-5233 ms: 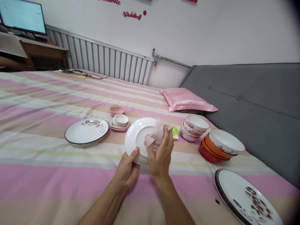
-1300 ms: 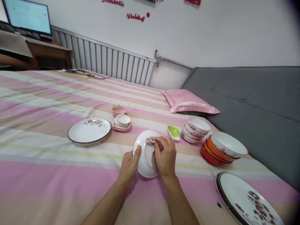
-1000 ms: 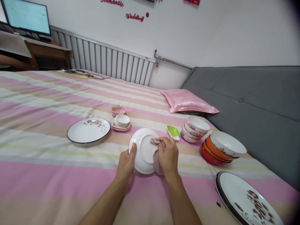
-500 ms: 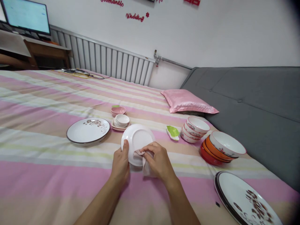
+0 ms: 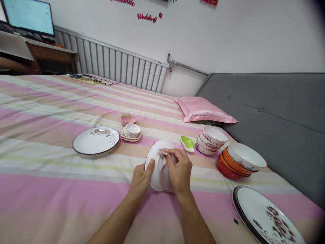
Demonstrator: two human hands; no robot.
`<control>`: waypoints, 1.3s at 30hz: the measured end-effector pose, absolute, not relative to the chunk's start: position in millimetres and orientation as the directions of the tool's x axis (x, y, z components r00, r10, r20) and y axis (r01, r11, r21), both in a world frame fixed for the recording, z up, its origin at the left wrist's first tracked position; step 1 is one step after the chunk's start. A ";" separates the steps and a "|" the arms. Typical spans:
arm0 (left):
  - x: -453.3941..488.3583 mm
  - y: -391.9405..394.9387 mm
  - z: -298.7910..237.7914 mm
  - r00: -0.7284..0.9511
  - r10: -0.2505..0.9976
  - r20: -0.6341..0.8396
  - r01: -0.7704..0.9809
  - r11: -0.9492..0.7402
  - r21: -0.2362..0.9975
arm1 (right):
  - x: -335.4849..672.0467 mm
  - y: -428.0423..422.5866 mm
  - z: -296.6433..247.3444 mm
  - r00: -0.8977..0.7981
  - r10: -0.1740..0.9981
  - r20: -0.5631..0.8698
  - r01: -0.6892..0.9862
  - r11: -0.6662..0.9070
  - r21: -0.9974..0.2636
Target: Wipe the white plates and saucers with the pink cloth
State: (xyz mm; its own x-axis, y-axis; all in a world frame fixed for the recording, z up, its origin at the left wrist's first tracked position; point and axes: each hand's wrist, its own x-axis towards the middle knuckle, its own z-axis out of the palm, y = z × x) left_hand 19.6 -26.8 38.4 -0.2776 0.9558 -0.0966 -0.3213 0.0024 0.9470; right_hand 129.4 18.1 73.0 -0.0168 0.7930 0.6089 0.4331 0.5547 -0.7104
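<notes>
My left hand [image 5: 143, 174] grips the left rim of a white plate [image 5: 155, 181], thumb on its face and fingers behind it. The plate is tilted above the striped bedspread. Bunched in my right hand [image 5: 179, 169] is a pale pink cloth [image 5: 163, 161], pressed against the plate's face. The cloth and hand cover much of the plate's right side. Beyond the plate stand small white dishes [image 5: 132, 129] stacked on a pinkish tray, with pink bowls [image 5: 129, 119] behind them. A green leaf-shaped dish [image 5: 188, 143] lies just right of the plate.
Flower-patterned plates [image 5: 95, 142] are stacked at left, and more oval plates [image 5: 271, 213] at lower right. Red-rimmed bowls [image 5: 212, 139] and larger orange and white bowls [image 5: 236, 159] stand in stacks at right. A pink pillow [image 5: 204, 110] rests by the grey headboard [image 5: 269, 98].
Both hands have moved right with the plate and cloth. On the plate, the cloth has gone from the lower right up towards the upper middle.
</notes>
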 end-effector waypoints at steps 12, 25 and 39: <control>13.0 -23.9 36.6 -0.347 0.932 -0.107 -0.331 -0.015 0.944 | 158.4 41.0 61.6 0.066 0.856 0.512 0.643 0.356 -0.678; 11.8 -24.9 39.3 -0.362 0.929 -0.072 -0.219 -0.010 0.976 | 203.5 63.6 70.0 0.679 0.709 0.192 -0.116 0.362 -0.925; 15.2 -27.5 40.8 -0.322 0.945 -0.059 -0.172 0.003 0.985 | 217.7 71.9 59.9 0.726 0.669 0.159 -0.079 0.311 -0.947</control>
